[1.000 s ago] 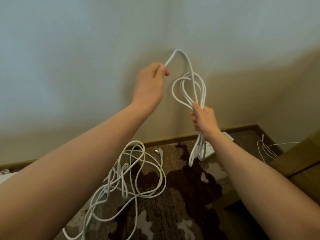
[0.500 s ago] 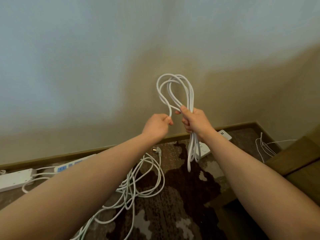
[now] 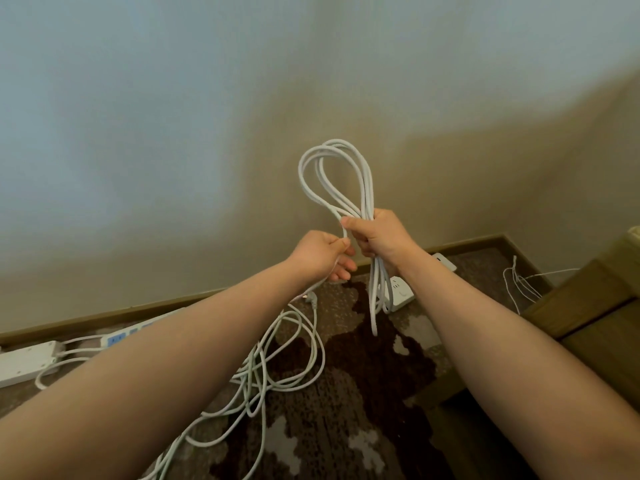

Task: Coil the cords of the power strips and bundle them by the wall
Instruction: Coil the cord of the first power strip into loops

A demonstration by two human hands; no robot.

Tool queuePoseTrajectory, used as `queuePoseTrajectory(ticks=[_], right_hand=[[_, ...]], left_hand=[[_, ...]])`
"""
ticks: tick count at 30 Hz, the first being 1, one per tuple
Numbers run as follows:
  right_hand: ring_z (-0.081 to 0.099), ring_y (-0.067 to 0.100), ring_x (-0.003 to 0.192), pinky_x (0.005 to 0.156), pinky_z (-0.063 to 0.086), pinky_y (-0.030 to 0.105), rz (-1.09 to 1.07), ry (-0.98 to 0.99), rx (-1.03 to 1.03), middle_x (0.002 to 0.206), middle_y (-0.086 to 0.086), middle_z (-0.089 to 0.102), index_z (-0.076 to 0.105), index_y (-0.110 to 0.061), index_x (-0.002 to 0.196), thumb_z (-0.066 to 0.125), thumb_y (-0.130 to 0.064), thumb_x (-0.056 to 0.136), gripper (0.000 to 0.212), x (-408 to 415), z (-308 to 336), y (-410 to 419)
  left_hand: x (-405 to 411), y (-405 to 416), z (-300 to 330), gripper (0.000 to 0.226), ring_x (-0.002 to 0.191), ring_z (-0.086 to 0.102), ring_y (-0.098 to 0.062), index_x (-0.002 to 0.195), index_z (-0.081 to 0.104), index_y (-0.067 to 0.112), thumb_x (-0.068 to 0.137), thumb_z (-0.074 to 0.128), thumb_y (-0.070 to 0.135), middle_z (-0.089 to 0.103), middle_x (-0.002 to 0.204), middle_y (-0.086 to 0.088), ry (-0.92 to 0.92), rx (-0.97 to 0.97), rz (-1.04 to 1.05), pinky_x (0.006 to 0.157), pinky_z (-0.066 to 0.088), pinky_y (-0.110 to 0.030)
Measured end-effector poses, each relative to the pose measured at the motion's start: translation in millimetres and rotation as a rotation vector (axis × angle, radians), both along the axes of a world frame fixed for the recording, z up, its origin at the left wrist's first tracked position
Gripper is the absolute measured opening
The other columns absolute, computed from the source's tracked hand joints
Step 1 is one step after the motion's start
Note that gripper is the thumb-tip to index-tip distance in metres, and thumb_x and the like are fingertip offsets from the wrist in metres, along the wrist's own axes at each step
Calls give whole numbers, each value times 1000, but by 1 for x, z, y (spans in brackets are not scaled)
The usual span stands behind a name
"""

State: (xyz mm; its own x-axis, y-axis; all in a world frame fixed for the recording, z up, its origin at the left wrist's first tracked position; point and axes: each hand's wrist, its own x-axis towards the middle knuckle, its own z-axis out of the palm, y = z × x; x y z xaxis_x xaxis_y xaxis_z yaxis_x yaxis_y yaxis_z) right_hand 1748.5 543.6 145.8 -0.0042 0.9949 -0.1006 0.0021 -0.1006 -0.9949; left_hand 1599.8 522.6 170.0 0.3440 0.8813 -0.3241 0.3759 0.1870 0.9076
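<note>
My right hand [image 3: 382, 237] grips a coil of white cord [image 3: 334, 178] held up in front of the wall; its loops rise above the fist and hang below it. My left hand [image 3: 322, 256] pinches the free strand of the same cord just left of the fist. That strand runs down to a loose tangle of cord [image 3: 277, 362] on the patterned carpet, with a plug [image 3: 313, 299] lying near it. A white power strip [image 3: 401, 292] lies on the floor behind the hanging loops.
Two more power strips lie by the baseboard at left: a white one [image 3: 26, 362] and one with blue sockets [image 3: 121, 336]. Thin white wires [image 3: 519, 282] trail at right beside wooden furniture [image 3: 595, 306]. The wall [image 3: 207, 133] stands close ahead.
My left hand has come down from high beside the wall to meet my right hand, laying another loop onto the coil. My head has tilted slightly, bringing the left power strips into view.
</note>
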Motion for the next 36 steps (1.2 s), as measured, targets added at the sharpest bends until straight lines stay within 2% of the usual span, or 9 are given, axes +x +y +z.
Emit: queuePoseTrajectory(ticks=[5, 10, 13, 18, 20, 22, 26, 30, 36], right_hand=[[33, 11, 38, 38, 28, 23, -136, -81, -13, 53, -2, 41, 50, -16, 70, 64, -24, 86, 23, 3, 0, 4], [32, 12, 39, 39, 26, 24, -69, -47, -32, 51, -3, 42, 61, -12, 74, 57, -30, 96, 29, 2, -3, 5], [36, 12, 42, 39, 27, 23, -27, -56, -1, 60, 3, 56, 64, -13, 75, 55, -30, 97, 29, 1, 0, 5], [41, 12, 50, 51, 41, 25, 55, -80, 24, 56, -5, 47, 53, -16, 79, 48, -29, 103, 28, 1, -1, 1], [47, 13, 52, 64, 52, 31, 72, -6, 1, 55, -5, 45, 52, -15, 79, 47, -26, 104, 28, 2, -2, 0], [47, 13, 47, 61, 57, 35, 75, 83, -34, 55, -5, 44, 51, -14, 83, 48, -26, 103, 24, 1, -2, -2], [38, 9, 41, 43, 44, 26, 4, 32, -27, 54, -7, 43, 49, -17, 81, 49, -29, 102, 24, 1, -3, -4], [39, 11, 42, 42, 37, 26, -105, -130, 51, 52, -10, 45, 49, -19, 82, 49, -31, 100, 22, 5, -6, -3], [45, 10, 51, 50, 37, 27, -310, -238, 134, 61, -7, 49, 52, -27, 82, 51, -37, 96, 16, 15, -1, 7]], left_hand=[[-32, -11, -27, 29, 65, 59, -17, 108, 64, 4, 101, 39, 17, 65, 76, -8, 155, 86, -191, 77, 49, -32], [-32, -8, -31, 28, 48, 48, -4, 87, 68, 17, 99, 43, 19, 54, 56, 7, 136, 212, -228, 57, 41, -17], [-20, -8, -29, 28, 42, 45, 4, 86, 69, 16, 98, 45, 19, 53, 54, 8, 160, 253, -286, 48, 36, -7], [-26, -10, -38, 32, 50, 51, -8, 101, 66, 6, 101, 37, 20, 60, 65, 0, 228, 176, -318, 61, 44, -23], [-30, -17, -47, 32, 56, 54, -14, 108, 62, 9, 102, 34, 23, 64, 74, -3, 272, 167, -368, 67, 46, -28], [-33, -23, -56, 31, 58, 57, -13, 111, 61, 14, 102, 33, 24, 65, 75, -2, 286, 169, -387, 69, 48, -30], [-47, -17, -64, 33, 59, 54, -13, 107, 63, 6, 103, 34, 21, 59, 66, -1, 304, 132, -391, 66, 45, -26], [-73, -17, -72, 32, 62, 53, -14, 103, 64, 5, 102, 36, 20, 57, 65, 0, 350, 93, -421, 71, 45, -29], [-120, 5, -65, 33, 55, 48, -14, 86, 64, 6, 101, 41, 23, 53, 60, -3, 352, 42, -340, 60, 41, -23]])
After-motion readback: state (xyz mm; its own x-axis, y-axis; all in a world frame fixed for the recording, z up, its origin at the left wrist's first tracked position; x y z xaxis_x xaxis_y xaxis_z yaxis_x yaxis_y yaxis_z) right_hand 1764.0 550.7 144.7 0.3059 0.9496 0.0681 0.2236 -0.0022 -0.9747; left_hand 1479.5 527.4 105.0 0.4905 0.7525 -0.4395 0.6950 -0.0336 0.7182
